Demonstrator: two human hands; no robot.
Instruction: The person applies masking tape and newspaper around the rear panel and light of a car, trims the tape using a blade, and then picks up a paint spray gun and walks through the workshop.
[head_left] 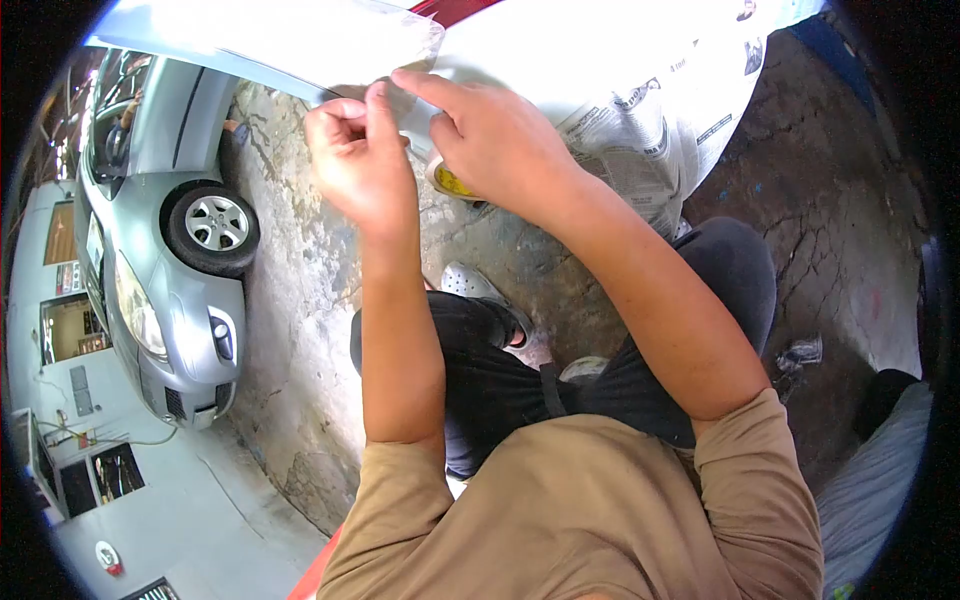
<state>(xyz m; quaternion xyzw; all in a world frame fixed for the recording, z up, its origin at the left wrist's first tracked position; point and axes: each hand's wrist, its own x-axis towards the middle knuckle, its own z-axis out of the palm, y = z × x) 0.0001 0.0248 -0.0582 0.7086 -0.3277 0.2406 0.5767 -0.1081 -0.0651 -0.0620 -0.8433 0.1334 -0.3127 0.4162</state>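
Observation:
My left hand (365, 165) is closed, thumb and fingers pinched together at the edge of a pale panel (270, 45) with clear film; what lies in the pinch is too small to make out. My right hand (505, 145) has its index finger stretched toward the left fingertips. Its other fingers are curled at a tape roll (453, 182) with a yellow label, partly hidden under the palm. Beside and beyond this hand, printed newspaper (640, 120) drapes over a bright surface.
A silver car (185, 300) stands at the left on the cracked concrete floor (300, 400). Red bodywork (455, 10) shows at the top. Crumpled plastic (800, 352) lies on the floor at the right, near grey fabric (880, 470). My knees are bent below my arms.

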